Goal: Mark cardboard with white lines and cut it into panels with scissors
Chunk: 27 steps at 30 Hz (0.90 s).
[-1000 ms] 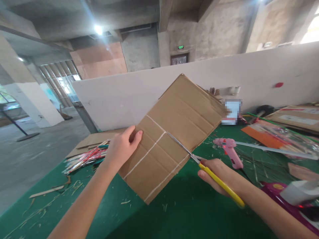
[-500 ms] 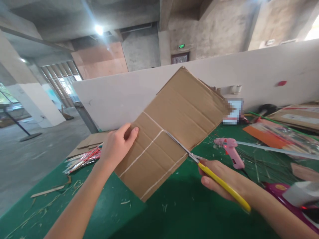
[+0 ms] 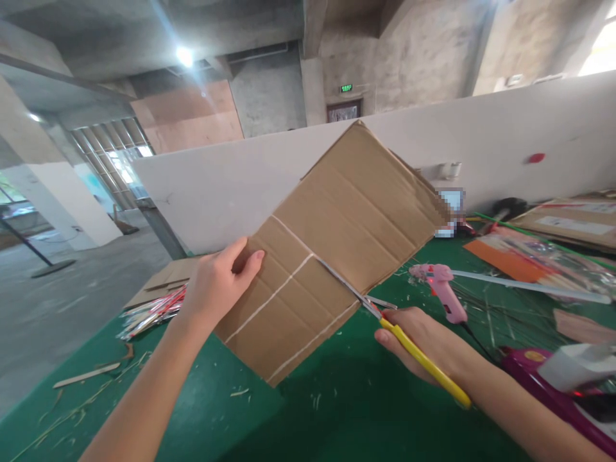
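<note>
Above a green table (image 3: 337, 417), a creased cardboard sheet (image 3: 356, 212) marked with white lines is held tilted. Its left edge is pinched by the left hand (image 3: 224, 279), thumb on the near face, the other fingers mostly hidden. The yellow handles of the scissors (image 3: 384, 321) are gripped in the right hand (image 3: 421, 333); the blades are parted, one lying across the sheet's near face. Just beyond the right hand, a pink glue gun (image 3: 446, 294) is seen, with a translucent rod (image 3: 529, 286) extending from it. Farther right are placed an orange sheet (image 3: 505, 260), clear packets (image 3: 568, 260) and, nearer, a purple device (image 3: 527, 369). A pixelated patch (image 3: 451, 200) is partly covered by the sheet's far corner. At left, wrapped sticks (image 3: 151, 311) are partly hidden by the left forearm; a flat wooden strip (image 3: 86, 375) is seen nearer. Behind, the space is bounded by a white partition (image 3: 216, 192).
</note>
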Each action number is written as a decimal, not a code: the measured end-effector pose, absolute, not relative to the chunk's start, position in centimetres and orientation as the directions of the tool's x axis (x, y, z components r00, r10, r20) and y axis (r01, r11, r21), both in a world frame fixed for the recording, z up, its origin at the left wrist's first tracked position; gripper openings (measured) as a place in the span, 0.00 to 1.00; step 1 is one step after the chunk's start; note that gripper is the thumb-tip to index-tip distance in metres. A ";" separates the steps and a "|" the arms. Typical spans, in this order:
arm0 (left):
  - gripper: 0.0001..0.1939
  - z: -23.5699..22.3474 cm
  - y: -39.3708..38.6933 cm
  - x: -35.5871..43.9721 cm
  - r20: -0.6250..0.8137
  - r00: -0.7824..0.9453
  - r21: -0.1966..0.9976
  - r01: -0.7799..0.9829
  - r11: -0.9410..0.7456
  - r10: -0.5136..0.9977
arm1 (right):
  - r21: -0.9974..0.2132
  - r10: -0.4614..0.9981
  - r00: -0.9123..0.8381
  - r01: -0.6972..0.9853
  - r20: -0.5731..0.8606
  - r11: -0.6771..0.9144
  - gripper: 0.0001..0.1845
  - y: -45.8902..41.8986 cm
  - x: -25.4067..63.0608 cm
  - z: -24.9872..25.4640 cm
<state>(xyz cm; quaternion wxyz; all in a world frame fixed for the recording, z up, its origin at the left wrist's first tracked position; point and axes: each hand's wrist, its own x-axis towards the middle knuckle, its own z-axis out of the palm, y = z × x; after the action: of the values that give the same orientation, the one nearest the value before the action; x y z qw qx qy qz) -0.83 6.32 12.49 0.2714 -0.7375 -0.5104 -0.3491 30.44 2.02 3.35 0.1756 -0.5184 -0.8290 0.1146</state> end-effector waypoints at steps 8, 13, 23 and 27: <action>0.17 11.9 6.5 -1.1 0.762 0.207 -0.017 0.954 -0.301 0.614 | -0.358 0.882 -0.438 0.807 0.173 0.470 0.24 1.9 30.3 2.8; 0.17 11.7 6.4 -0.7 0.765 0.207 -0.009 0.950 -0.311 0.610 | -0.374 0.892 -0.412 0.810 0.185 0.451 0.24 2.0 30.6 2.6; 0.17 11.7 6.2 -0.2 0.770 0.182 0.046 0.940 -0.338 0.611 | -0.249 0.881 -0.394 0.854 0.263 0.456 0.25 2.5 31.3 3.1; 0.17 11.7 6.2 -0.4 0.769 0.210 0.005 0.942 -0.335 0.603 | -0.257 0.867 -0.431 0.834 0.250 0.489 0.25 2.4 31.3 2.3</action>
<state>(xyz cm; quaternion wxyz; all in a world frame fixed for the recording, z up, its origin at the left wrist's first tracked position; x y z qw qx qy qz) -0.37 6.22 11.73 0.2431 -0.7390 -0.5228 -0.3484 31.35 2.44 2.31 0.1759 -0.5033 -0.8447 0.0472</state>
